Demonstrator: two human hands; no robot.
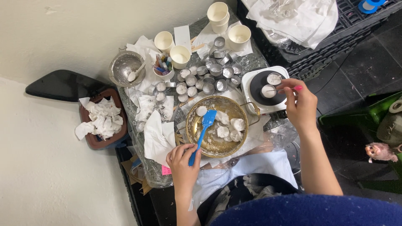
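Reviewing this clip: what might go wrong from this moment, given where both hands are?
1. The right hand holds a thin pink-tipped tool over two small cups on the hot plate; if the plate is on, fingers may get burned.
2. The left hand works the blue spatula in the brass bowl of white chunks unsteadied; it might tip.
3. Tissue paper crowds the bowl and could snag.

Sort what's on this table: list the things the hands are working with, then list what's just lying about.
In use:
left hand holding blue spatula in brass bowl of white wax pieces
right hand with thin tool over small tins on hot plate

Lying about:
paper cups
empty tins
steel bowl
crumpled tissues
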